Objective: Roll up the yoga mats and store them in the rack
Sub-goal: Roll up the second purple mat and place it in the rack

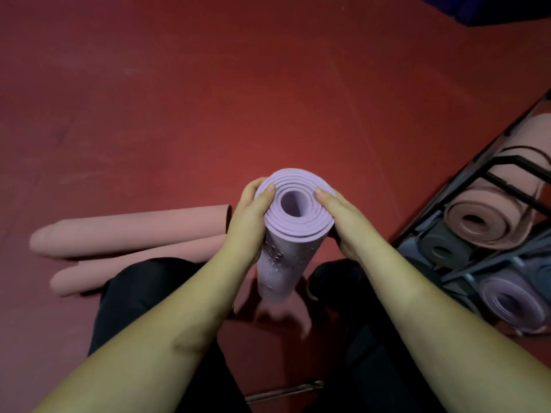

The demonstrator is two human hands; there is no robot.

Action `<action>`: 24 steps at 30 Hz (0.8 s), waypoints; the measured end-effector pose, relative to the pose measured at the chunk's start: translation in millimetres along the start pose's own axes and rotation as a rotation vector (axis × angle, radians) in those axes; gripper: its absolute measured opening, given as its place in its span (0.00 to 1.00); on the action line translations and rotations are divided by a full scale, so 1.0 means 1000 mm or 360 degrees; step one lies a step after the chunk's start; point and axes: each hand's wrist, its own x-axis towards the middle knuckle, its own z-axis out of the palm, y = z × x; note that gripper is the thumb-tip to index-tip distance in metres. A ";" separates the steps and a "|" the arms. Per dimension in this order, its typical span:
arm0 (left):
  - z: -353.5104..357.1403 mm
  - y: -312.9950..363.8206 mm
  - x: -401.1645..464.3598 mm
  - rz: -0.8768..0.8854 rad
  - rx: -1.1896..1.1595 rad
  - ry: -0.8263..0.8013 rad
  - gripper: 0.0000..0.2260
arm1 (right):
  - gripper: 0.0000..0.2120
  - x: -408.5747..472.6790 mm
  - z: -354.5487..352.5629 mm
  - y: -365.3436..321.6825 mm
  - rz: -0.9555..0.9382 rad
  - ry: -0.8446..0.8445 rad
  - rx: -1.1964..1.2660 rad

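Note:
A rolled purple yoga mat (277, 263) stands upright on the red floor between my knees, its spiral end facing up at me. My left hand (250, 216) grips its upper left side, thumb lying on the rolled rim. On the opposite side my right hand (343, 222) holds the roll, thumb on the rim as well. A black metal rack (489, 177) at the right holds rolled mats: a pink one (489, 219), a grey one (444, 248) and a purple one (512, 305).
Two rolled pink mats (131, 231) (140, 269) lie side by side on the floor at my left. Open red floor (208, 99) stretches ahead. A thin metal bar (286, 390) lies on the floor below me. A dark blue object (489, 7) sits at the top right corner.

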 end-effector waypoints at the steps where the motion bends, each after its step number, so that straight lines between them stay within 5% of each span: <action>1: 0.001 0.000 0.004 -0.0006 -0.0009 -0.0003 0.21 | 0.19 0.002 0.000 -0.004 0.0021 0.0011 -0.0047; 9: 0.004 0.007 0.023 0.0026 0.0147 -0.0082 0.16 | 0.08 0.021 -0.003 -0.024 -0.0105 0.0220 -0.0761; 14: 0.008 0.007 0.045 -0.0018 0.0233 -0.0169 0.12 | 0.24 0.028 -0.001 -0.038 0.0099 0.0196 -0.0708; 18: 0.017 0.008 0.060 -0.0029 0.0287 -0.0268 0.07 | 0.18 0.039 -0.007 -0.038 0.0142 0.0380 -0.0699; 24: 0.046 -0.004 0.069 0.0039 0.0523 -0.0448 0.27 | 0.20 0.040 -0.040 -0.039 0.0194 0.0577 -0.0564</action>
